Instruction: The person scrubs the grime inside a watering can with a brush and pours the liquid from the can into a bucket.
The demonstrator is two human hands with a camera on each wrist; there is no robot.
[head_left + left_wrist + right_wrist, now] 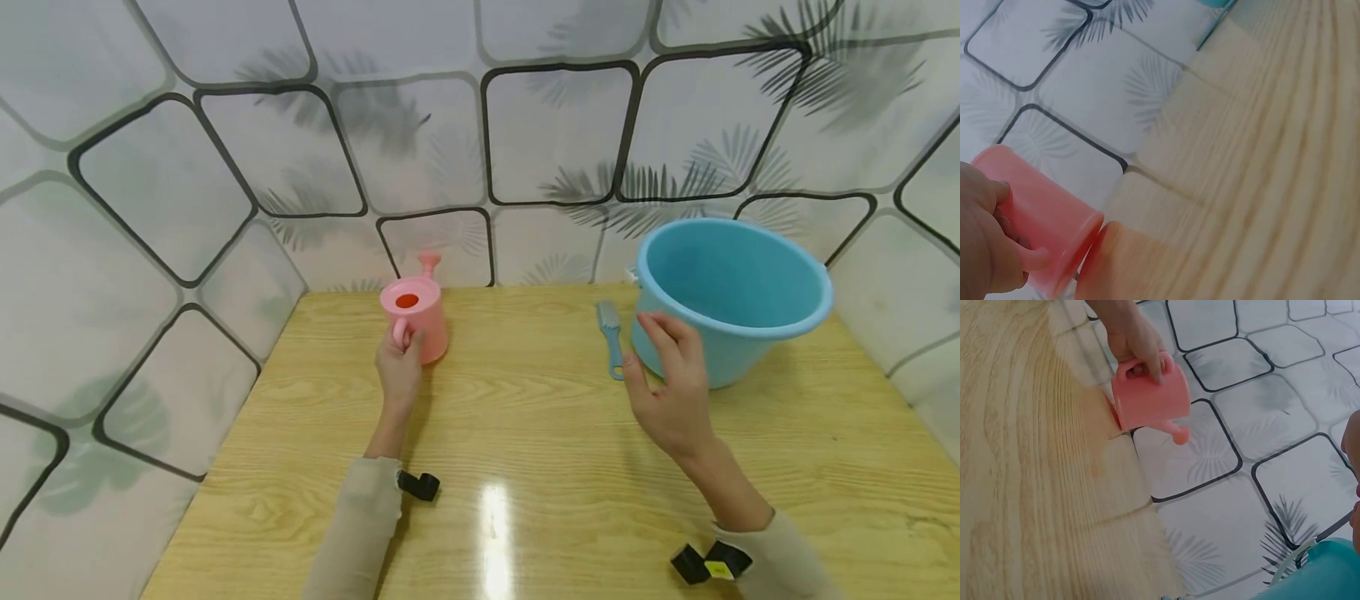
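Note:
My left hand grips the handle of a pink watering can, fingers curled through it. The can is upright at the back left of the table, its spout pointing toward the wall; its base stands right at the tabletop in the left wrist view, where the can's side fills the lower left. At the right, my right hand hovers with thumb and fingers apart, holding nothing. It overlaps the near side of a blue bucket. Just left of the bucket lies a slim blue tool with a paler flat head and a ringed handle.
The wood-grain table ends at a wall covered with dark outlined shapes and leaf prints. Black wrist cameras sit on both sleeves. A pale handle shows on the bucket in the right wrist view.

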